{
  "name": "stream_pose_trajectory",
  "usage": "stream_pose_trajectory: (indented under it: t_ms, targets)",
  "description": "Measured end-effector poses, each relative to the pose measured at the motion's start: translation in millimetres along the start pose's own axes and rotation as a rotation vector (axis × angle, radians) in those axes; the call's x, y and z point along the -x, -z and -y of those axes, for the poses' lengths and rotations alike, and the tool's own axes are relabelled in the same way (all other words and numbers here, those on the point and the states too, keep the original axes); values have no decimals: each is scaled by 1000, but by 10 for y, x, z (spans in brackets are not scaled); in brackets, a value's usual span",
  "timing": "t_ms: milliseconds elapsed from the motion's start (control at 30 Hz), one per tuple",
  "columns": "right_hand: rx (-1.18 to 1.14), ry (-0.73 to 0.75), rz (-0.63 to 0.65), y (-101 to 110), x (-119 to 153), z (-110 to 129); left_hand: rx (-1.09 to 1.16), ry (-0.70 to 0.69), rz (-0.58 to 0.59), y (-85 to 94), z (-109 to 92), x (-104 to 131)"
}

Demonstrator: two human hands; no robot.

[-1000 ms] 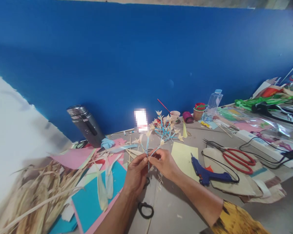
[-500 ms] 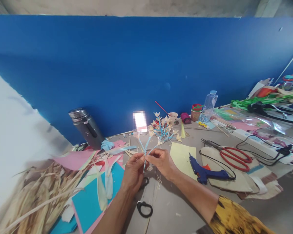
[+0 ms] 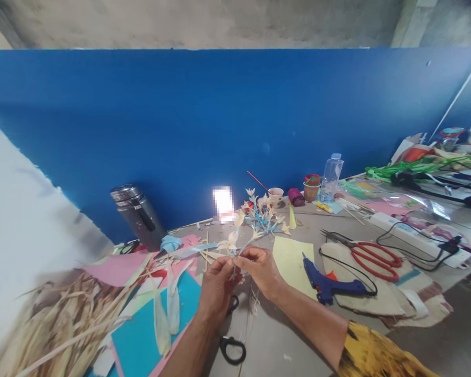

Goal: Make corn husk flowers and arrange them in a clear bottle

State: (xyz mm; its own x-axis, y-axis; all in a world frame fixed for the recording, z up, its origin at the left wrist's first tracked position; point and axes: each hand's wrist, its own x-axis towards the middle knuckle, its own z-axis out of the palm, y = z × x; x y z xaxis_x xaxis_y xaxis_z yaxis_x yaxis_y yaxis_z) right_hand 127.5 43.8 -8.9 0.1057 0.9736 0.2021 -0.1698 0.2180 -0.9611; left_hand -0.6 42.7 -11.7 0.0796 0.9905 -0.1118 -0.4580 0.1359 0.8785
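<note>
Between my two hands is a small spray of cream handmade flowers [image 3: 232, 241] on stems wrapped in light blue. My left hand [image 3: 219, 285] pinches the stems low down, where they meet. The fingertips of my right hand [image 3: 261, 267] close on the same stems from the other side, touching my left thumb. Behind them sits a larger cluster of similar flowers with blue stems [image 3: 264, 220]. Under my left wrist lies a pair of black-handled scissors [image 3: 233, 350], partly hidden by the hand. The lower stem ends are mostly covered by my fingers.
Dried husks [image 3: 58, 324] and coloured paper [image 3: 153, 319] lie at left, by a dark thermos [image 3: 138, 217]. On the right are a blue glue gun [image 3: 333, 283], red-handled scissors [image 3: 377, 259], a power strip [image 3: 416, 235] and a plastic bottle [image 3: 332, 178]. A blue panel [image 3: 180, 131] stands behind.
The flower heads in my hands have turned and bunched closer, one leaning left. Both hands keep their pinch on the stems. The whole view has tilted slightly upward.
</note>
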Motion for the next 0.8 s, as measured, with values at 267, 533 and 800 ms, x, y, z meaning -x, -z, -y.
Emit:
stream_pose_trajectory:
  t_ms: [267,533,800]
  targets:
    - [200,55,-98,-11,-18,-101,-571,-363,-194,-17,17,100]
    - [233,60,-146,3,-17,-60,-599,-328,-140,-40,86,108]
    - [173,17,-136,3,12,46,-182,-34,-50,-19,105,58]
